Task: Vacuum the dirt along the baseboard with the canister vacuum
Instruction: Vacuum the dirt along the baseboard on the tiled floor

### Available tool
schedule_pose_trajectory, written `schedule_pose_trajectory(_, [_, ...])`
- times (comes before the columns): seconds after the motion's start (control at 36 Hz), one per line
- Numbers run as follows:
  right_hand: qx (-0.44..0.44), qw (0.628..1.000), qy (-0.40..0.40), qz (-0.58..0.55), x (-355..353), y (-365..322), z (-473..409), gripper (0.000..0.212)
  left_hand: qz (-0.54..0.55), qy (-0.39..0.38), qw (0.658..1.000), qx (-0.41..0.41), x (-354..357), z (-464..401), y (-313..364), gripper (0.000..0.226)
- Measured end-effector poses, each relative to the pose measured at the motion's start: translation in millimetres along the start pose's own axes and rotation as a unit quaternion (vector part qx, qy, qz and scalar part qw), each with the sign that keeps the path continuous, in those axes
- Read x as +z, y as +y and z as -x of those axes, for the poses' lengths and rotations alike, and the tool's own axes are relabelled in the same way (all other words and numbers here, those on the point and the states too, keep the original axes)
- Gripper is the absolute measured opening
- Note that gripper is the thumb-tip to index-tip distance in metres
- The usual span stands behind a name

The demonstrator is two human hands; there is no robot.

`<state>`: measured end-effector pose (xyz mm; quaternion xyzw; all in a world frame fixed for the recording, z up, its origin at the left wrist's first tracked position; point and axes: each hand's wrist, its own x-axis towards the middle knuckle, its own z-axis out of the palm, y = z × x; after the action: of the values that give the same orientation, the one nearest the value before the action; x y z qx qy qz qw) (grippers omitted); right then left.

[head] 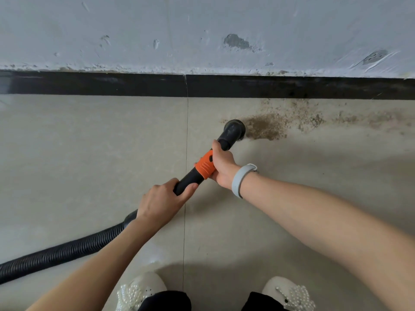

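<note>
Two pale shoes (141,290) at bottom edge on tiled floor (89,142). Ribbed hose (58,254) running in from lower left. Left hand (162,202) wrapped round black wand (187,179), fingers curled on it. Right hand (221,163), grey band (240,179) on wrist, gripping orange collar (204,164) further up. Round nozzle (233,130) down on floor, touching left edge of dirt (267,127). Dirt spread rightward, up to black baseboard (112,85). Scuffed wall (202,30) above.
</note>
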<state>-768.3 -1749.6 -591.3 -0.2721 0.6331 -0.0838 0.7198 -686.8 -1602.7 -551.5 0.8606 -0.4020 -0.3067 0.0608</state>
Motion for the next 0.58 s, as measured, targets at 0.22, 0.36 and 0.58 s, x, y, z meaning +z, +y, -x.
schedule_pose_trajectory(0.22, [-0.021,0.999,-0.022,0.013,22.1,-49.5,-10.3,0.048,-0.002,0.049,0.999,-0.016,-19.4,-42.1,8.2,0.055])
schedule_pose_trajectory(0.36, [-0.009,0.998,-0.046,0.041,46.2,-23.6,-1.8,0.057,-0.008,0.057,0.997,-0.048,-15.0,-17.3,-13.8,0.051])
schedule_pose_trajectory(0.58, [0.03,0.999,-0.045,0.001,67.0,48.3,28.8,0.074,-0.025,0.02,0.999,-0.042,-10.4,24.2,-70.2,0.041])
